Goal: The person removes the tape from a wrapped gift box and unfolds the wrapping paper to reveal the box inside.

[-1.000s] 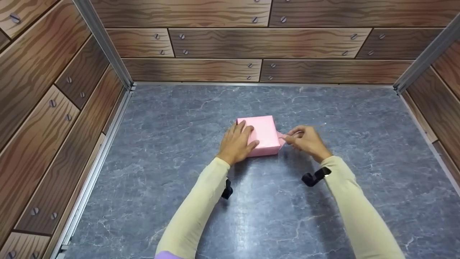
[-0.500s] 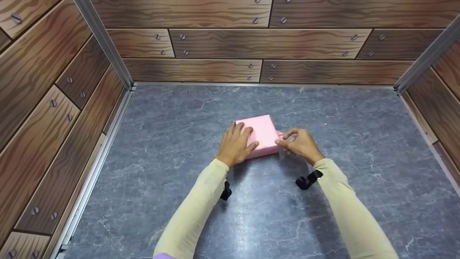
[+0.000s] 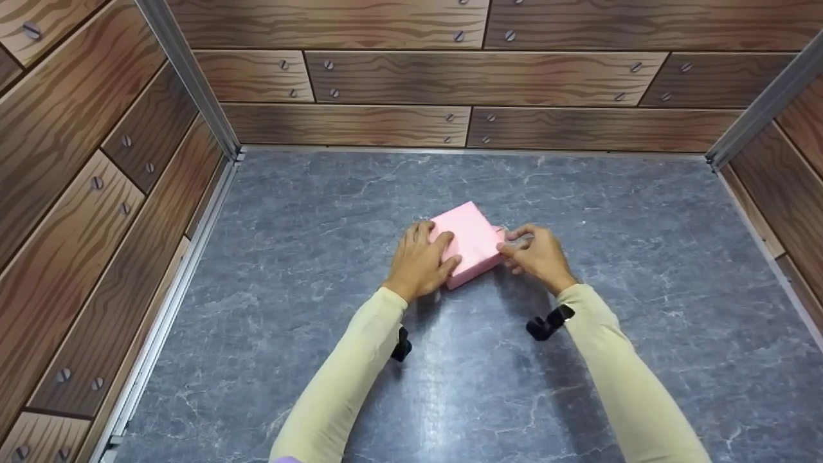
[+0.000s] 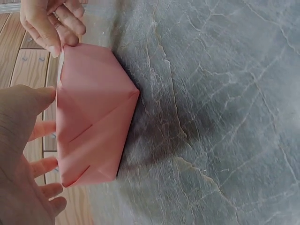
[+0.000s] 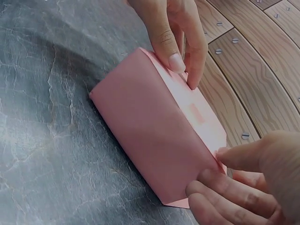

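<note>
A box wrapped in pink paper (image 3: 468,238) lies on the grey marbled surface, turned at an angle. My left hand (image 3: 419,260) rests on its left part, fingers spread across the top. At the right end, my right hand (image 3: 537,256) grips the corner, thumb on the top edge and fingers curled at the end, where a bit of paper flap sticks out. In the left wrist view the box's near end (image 4: 96,112) shows folded paper with diagonal creases. The right wrist view shows a smooth long side (image 5: 140,126) and a small darker patch (image 5: 197,113) on top.
Wood-patterned panels (image 3: 482,77) stand at the back and along both sides. Metal rails (image 3: 186,71) frame the corners. The marbled surface (image 3: 308,193) spreads around the box. A small black device (image 3: 550,323) sits at the right wrist.
The box has turned counterclockwise under my hands. My right hand has moved left from the protruding flap to the box's corner. My left hand has stayed on top.
</note>
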A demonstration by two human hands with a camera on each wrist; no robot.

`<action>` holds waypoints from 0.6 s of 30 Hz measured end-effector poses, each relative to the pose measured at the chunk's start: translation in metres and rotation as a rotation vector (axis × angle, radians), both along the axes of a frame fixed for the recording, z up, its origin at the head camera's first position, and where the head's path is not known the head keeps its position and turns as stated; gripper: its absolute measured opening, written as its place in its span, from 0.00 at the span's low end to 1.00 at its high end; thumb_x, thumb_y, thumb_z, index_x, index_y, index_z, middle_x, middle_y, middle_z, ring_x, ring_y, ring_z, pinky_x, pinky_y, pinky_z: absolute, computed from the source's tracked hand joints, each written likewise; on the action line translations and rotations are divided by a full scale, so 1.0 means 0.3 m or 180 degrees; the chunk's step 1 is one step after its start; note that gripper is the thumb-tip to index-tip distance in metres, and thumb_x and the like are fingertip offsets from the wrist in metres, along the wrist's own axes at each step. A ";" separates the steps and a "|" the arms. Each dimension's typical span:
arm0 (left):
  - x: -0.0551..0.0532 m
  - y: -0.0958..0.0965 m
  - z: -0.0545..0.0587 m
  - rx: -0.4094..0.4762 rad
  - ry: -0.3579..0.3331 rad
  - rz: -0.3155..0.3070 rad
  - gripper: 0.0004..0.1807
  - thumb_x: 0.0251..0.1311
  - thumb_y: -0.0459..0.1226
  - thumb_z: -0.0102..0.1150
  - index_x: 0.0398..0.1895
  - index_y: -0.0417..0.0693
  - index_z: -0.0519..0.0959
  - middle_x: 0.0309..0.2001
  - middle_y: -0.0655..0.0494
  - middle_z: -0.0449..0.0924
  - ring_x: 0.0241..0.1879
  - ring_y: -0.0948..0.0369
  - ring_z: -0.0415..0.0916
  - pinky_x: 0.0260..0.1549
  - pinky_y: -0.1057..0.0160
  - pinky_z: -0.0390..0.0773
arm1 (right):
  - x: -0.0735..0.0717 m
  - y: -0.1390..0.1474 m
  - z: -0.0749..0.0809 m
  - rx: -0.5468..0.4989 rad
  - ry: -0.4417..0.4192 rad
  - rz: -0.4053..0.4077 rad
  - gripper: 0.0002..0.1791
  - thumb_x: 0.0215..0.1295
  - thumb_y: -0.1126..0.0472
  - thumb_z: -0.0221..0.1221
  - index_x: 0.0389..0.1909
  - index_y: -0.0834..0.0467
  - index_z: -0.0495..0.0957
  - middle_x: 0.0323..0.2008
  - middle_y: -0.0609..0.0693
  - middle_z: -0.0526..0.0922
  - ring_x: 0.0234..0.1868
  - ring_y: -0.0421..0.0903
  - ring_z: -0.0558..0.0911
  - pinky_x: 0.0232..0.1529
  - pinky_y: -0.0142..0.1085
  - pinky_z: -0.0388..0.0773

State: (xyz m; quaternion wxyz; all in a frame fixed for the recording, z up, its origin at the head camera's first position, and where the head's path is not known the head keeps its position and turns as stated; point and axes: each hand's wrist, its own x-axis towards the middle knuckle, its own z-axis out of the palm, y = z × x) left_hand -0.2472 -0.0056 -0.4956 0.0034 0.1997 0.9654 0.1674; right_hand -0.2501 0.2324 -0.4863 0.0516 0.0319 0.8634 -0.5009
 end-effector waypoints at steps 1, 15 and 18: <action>0.000 0.000 0.000 0.0002 -0.0030 -0.0001 0.27 0.74 0.56 0.48 0.70 0.56 0.72 0.73 0.41 0.61 0.73 0.42 0.56 0.72 0.44 0.57 | 0.000 0.001 0.000 0.0009 0.0020 -0.0006 0.20 0.66 0.62 0.67 0.51 0.71 0.74 0.38 0.69 0.86 0.32 0.55 0.89 0.31 0.42 0.87; 0.023 0.004 -0.004 0.0132 0.0174 0.0003 0.23 0.73 0.55 0.51 0.65 0.58 0.76 0.66 0.39 0.67 0.62 0.44 0.67 0.62 0.47 0.69 | 0.004 -0.019 -0.020 0.0400 0.0554 -0.0015 0.17 0.63 0.60 0.69 0.45 0.70 0.81 0.47 0.66 0.84 0.45 0.57 0.82 0.41 0.33 0.76; 0.027 0.007 -0.004 0.0141 0.0253 0.0007 0.21 0.73 0.54 0.52 0.63 0.59 0.77 0.64 0.40 0.68 0.58 0.45 0.68 0.58 0.49 0.71 | 0.005 -0.024 -0.019 0.0443 0.0533 0.0038 0.21 0.62 0.58 0.69 0.48 0.70 0.81 0.49 0.67 0.84 0.46 0.58 0.83 0.46 0.40 0.78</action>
